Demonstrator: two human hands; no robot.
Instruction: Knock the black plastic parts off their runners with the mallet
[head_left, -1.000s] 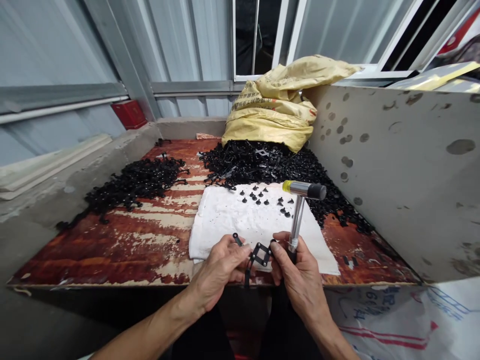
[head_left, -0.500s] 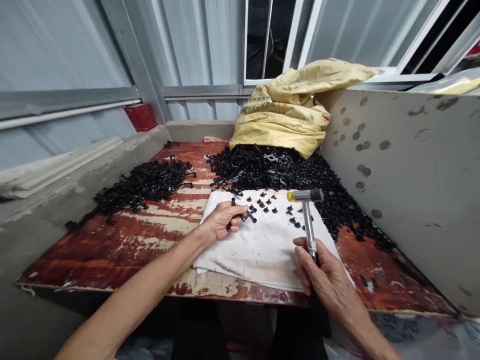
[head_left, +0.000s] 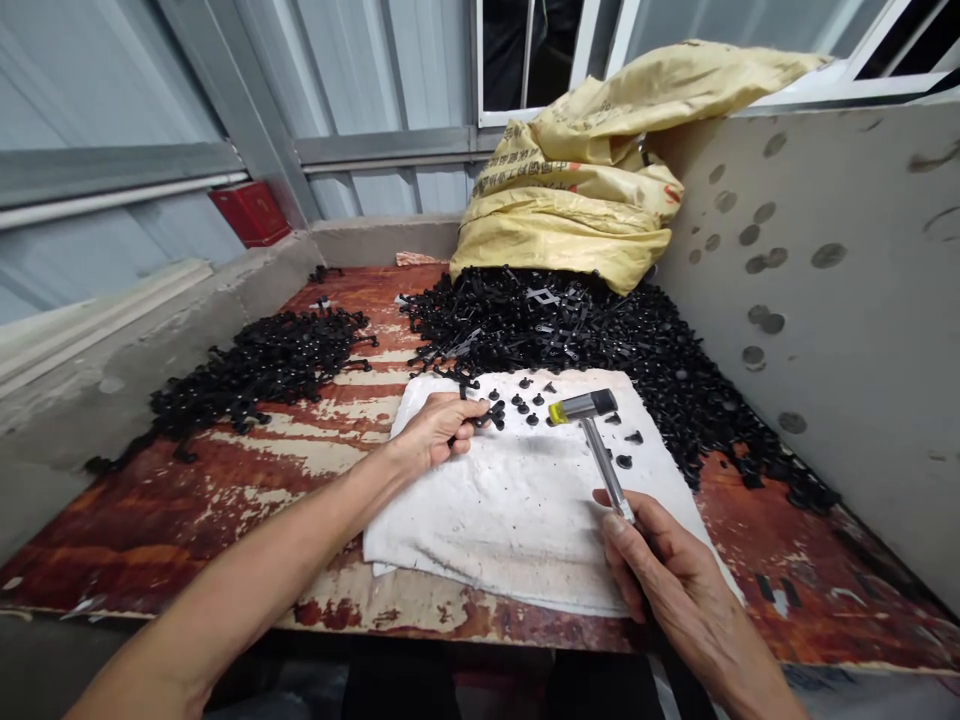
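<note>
My left hand (head_left: 435, 432) rests on a white cloth (head_left: 517, 510) with its fingers curled round a small black plastic part (head_left: 487, 413). Several tiny black studs (head_left: 529, 402) lie on the cloth just beyond that part. My right hand (head_left: 664, 575) grips the handle of a small hammer (head_left: 592, 440) with a metal shaft and a yellow and black head. The hammer head hangs low over the cloth, just right of the studs.
The cloth lies on a worn red wooden board (head_left: 247, 480). One heap of black parts (head_left: 255, 365) lies at the left, a bigger heap (head_left: 600, 335) behind the cloth. A yellow sack (head_left: 577, 190) slumps at the back. A grey panel (head_left: 840, 320) walls the right.
My left hand carried the black part from near the board's front edge out to the studs. The right hand let go of the part, and the hammer head came down and leftward.
</note>
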